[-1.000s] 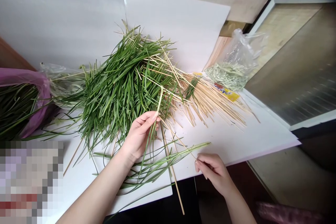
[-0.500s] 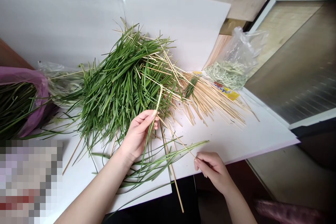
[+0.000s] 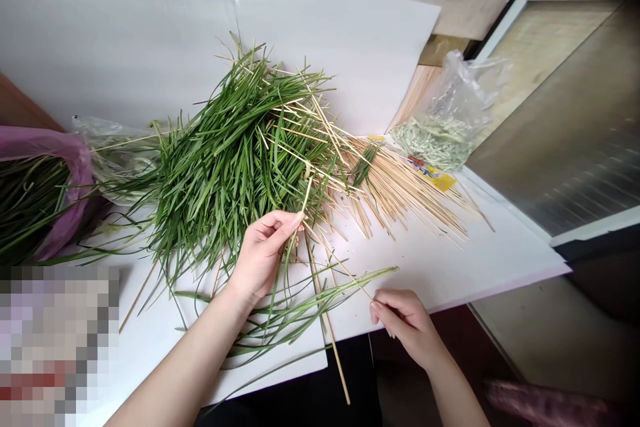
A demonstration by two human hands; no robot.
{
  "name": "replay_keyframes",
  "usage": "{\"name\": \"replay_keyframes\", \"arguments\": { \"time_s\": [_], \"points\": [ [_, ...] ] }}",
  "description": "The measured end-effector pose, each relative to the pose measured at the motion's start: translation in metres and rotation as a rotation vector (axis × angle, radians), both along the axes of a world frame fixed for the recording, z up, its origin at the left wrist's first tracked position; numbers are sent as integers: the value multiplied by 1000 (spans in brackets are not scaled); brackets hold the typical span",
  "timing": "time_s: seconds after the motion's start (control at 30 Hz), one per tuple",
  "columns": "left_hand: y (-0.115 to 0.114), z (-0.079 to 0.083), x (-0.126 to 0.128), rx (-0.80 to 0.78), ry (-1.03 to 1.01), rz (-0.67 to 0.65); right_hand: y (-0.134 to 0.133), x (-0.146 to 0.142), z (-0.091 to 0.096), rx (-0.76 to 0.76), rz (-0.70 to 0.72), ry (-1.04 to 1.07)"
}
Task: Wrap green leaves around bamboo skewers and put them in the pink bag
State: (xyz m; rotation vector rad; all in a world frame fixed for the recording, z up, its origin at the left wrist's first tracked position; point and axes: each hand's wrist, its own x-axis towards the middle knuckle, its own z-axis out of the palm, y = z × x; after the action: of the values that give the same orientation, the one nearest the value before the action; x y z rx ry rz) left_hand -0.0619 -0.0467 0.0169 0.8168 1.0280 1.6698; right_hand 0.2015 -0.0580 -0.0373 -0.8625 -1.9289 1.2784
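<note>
My left fingers (image 3: pixel 285 229) pinch a green stalk (image 3: pixel 307 195), my right fingers (image 3: pixel 387 317) a thin stick (image 3: pixel 364 291).
The stalk's pale tip (image 3: pixel 310 181) juts above my left fingers, slightly lower than before; whether stick and stalk touch is unclear.

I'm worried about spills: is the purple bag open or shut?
Open: the purple bag gapes at its mouth, with green leaves showing inside.

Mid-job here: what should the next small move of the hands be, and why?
Probably have the right hand ease the thin stick gently toward the left hand: it grips the stick's near end, the far end appears to reach the left fingertips, and these pinch a green stalk. I can't tell whether the stick has pierced it.
</note>
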Motion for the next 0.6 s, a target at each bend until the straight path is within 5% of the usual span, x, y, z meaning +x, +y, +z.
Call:
{"name": "replay_keyframes", "arguments": {
  "time_s": [0.6],
  "points": [
    [0,-4,0,-18,-142,-88,0,0,0,-7,6,-7]
  ]
}}
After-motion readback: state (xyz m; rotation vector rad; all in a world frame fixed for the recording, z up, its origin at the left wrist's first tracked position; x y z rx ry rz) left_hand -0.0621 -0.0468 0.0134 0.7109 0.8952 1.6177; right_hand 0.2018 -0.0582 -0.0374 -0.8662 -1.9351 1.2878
